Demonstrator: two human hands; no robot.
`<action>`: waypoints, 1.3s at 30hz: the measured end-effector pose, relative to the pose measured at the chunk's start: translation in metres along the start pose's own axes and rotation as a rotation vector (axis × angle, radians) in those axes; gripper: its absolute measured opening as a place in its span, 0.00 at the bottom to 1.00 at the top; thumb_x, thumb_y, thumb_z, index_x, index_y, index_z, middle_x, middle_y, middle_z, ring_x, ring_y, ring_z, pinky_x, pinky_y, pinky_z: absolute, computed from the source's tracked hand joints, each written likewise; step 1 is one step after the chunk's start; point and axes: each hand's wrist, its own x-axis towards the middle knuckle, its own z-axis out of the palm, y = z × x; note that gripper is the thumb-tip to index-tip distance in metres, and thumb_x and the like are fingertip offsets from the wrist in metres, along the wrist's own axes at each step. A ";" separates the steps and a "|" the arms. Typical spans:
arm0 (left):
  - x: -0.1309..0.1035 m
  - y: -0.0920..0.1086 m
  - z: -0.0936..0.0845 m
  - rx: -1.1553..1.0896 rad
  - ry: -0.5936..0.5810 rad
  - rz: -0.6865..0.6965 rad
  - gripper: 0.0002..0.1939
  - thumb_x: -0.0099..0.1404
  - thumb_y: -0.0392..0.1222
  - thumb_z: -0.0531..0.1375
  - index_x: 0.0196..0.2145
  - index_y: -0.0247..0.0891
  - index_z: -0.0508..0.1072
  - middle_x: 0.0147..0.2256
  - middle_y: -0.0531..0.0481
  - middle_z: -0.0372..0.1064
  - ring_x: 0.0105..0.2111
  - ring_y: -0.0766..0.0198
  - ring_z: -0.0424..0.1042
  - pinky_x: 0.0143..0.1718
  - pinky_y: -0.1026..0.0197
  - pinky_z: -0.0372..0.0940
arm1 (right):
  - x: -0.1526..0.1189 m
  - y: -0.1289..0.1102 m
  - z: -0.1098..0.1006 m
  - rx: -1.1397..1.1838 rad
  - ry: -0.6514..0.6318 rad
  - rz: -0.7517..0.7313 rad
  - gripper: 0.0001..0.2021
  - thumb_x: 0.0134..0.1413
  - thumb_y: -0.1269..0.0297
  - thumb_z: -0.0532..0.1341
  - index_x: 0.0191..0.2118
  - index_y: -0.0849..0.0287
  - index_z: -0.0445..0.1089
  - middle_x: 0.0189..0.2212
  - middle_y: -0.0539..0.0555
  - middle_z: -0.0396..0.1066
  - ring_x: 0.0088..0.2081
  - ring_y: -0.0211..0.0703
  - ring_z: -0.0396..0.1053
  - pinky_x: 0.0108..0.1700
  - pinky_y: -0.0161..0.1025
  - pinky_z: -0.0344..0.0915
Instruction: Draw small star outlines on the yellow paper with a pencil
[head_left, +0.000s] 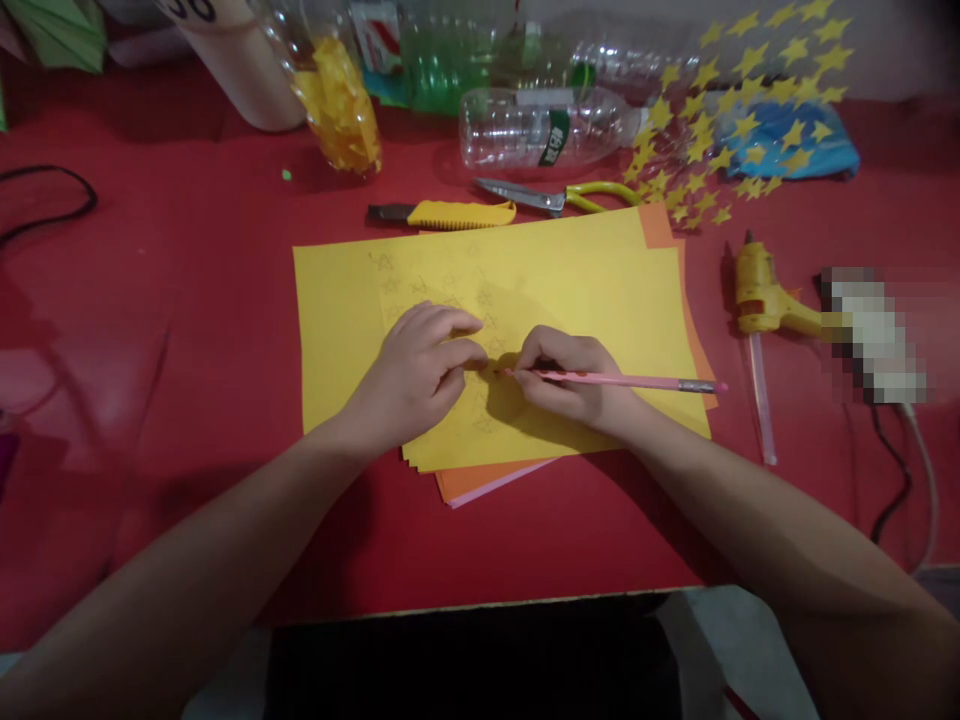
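Note:
Yellow paper (592, 280) lies on top of orange and pink sheets, with several small hand-drawn stars in columns on its left and middle part. My right hand (574, 378) grips a pink pencil (630, 380), its tip pointing left at the paper and its eraser end to the right. Flat on the paper rests my left hand (424, 370), holding nothing, its fingers apart and bent toward the pencil tip. Part of the drawings is hidden under the left hand.
Behind the paper on the red table (225, 300) lie a yellow cutter (461, 214), scissors (555, 197), clear bottles (510, 130) and many yellow star cutouts (701, 135). A yellow glue gun (757, 285) with a glue stick sits at right, beside a blurred object with cords.

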 end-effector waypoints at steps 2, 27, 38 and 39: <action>0.000 0.000 0.000 -0.007 0.001 -0.003 0.14 0.65 0.29 0.51 0.37 0.41 0.74 0.46 0.44 0.69 0.48 0.53 0.67 0.51 0.46 0.63 | 0.000 0.000 0.000 -0.011 -0.001 0.003 0.07 0.51 0.71 0.58 0.26 0.56 0.60 0.19 0.43 0.58 0.21 0.30 0.53 0.23 0.32 0.50; 0.000 0.001 0.001 0.005 0.039 0.047 0.14 0.65 0.28 0.50 0.36 0.37 0.74 0.46 0.41 0.69 0.46 0.51 0.68 0.49 0.46 0.64 | -0.002 -0.003 0.003 -0.053 0.140 0.009 0.08 0.46 0.73 0.56 0.23 0.56 0.56 0.17 0.42 0.54 0.19 0.28 0.49 0.20 0.30 0.47; 0.000 0.001 -0.001 0.005 0.018 0.033 0.13 0.66 0.28 0.50 0.36 0.37 0.74 0.46 0.42 0.69 0.47 0.52 0.67 0.49 0.46 0.63 | -0.001 -0.005 0.002 -0.052 0.173 0.052 0.08 0.45 0.72 0.55 0.22 0.55 0.55 0.15 0.42 0.53 0.18 0.29 0.48 0.18 0.30 0.45; 0.000 0.001 -0.001 0.007 0.017 0.036 0.13 0.66 0.28 0.50 0.36 0.37 0.74 0.46 0.42 0.69 0.47 0.52 0.67 0.49 0.46 0.63 | -0.001 -0.005 0.002 -0.051 0.176 0.055 0.08 0.44 0.72 0.55 0.22 0.55 0.54 0.15 0.42 0.53 0.18 0.29 0.48 0.19 0.31 0.45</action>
